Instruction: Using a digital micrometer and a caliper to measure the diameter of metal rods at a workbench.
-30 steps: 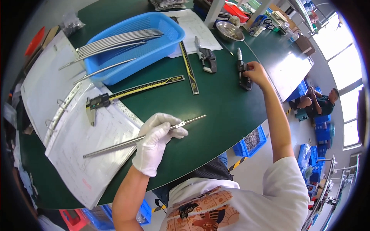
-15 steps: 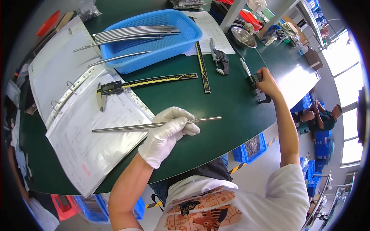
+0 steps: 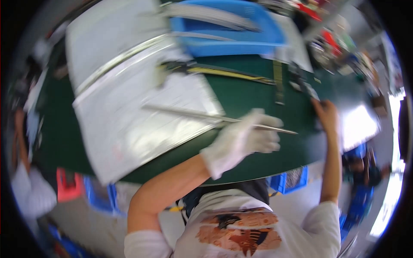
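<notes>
Blur softens much of the view. My left hand [image 3: 247, 139], in a white glove, is closed around a thin metal rod [image 3: 185, 112]. One end of the rod reaches over the papers and the other juts out right of my fingers. Out to the right, my bare right hand [image 3: 328, 115] is closed at a micrometer [image 3: 310, 91]; its pale end shows past the fingertips, the rest being hidden or smeared. Another micrometer [image 3: 297, 76] lies just beyond. A digital caliper [image 3: 232, 74] rests on the green table [image 3: 254, 95], left of a yellow-and-black ruler [image 3: 278, 84].
A blue plastic basket [image 3: 232, 49] at the back holds several metal rods [image 3: 211, 15]. An open ring binder [image 3: 142, 137] with sleeved sheets covers the left side. A metal bowl [image 3: 320, 53] stands far right. Below the table edge are a blue crate [image 3: 292, 180] and a red stool [image 3: 69, 185].
The whole view has shifted, bringing table items rightward and upward in the picture. My left hand has moved right with the rod, which now tilts down to the right. My right hand stays at the micrometer.
</notes>
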Demonstrator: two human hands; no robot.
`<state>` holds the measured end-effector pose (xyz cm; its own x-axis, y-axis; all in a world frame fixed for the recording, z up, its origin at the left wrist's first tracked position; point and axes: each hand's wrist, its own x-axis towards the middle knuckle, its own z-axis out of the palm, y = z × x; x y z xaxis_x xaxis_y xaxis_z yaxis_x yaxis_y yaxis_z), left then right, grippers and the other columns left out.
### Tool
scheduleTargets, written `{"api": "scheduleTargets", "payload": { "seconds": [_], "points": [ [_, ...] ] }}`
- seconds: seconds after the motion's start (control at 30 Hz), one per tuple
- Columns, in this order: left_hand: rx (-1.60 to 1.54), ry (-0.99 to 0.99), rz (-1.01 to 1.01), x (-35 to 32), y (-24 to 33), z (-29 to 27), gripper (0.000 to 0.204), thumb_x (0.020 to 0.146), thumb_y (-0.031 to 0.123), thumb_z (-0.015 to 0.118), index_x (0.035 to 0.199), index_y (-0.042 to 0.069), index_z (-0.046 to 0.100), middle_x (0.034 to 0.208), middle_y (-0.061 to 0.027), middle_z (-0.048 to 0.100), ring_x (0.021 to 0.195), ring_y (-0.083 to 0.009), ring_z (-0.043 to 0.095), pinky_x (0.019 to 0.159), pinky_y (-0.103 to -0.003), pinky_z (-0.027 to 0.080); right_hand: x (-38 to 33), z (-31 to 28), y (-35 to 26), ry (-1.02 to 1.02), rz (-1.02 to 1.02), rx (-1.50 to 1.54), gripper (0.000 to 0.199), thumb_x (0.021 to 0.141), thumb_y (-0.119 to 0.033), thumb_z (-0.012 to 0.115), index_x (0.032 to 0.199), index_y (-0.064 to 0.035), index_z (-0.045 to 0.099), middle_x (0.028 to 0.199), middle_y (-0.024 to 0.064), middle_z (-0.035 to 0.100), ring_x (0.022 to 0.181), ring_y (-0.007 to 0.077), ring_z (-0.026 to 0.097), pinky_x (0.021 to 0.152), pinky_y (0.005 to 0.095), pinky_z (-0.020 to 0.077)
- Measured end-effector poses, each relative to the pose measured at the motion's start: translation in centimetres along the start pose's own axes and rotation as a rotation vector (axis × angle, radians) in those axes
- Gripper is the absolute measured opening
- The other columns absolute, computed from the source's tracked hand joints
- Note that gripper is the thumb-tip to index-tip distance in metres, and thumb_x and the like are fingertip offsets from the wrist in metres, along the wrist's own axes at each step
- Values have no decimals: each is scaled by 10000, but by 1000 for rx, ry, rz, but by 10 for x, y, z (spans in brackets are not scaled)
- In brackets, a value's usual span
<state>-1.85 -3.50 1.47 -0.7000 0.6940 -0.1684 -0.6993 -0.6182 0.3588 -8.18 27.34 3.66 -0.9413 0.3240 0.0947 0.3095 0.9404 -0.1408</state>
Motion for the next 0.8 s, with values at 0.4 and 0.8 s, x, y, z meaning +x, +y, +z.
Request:
{"api": "scheduleTargets", "payload": {
  "seconds": [0.4,0.8],
  "points": [
    [311,-148,158,-8,10,10,261,823,161,432,893,-69,534,748,-148,578,703,-210,592,663,-277,479,8,-48,4,-301,-54,1574,421,859,-259,399,1187,5,380,1083,119,470,465,127,422,419,224,336],
    [389,-200,234,-6,29,4,234,755,121,463,820,-86,550,786,-177,584,690,-236,599,673,-292,475,-46,-1,-122,-1279,-330,2101,641,797,-609,260,808,4,446,772,114,437,367,134,399,340,227,354]
  ]
}}
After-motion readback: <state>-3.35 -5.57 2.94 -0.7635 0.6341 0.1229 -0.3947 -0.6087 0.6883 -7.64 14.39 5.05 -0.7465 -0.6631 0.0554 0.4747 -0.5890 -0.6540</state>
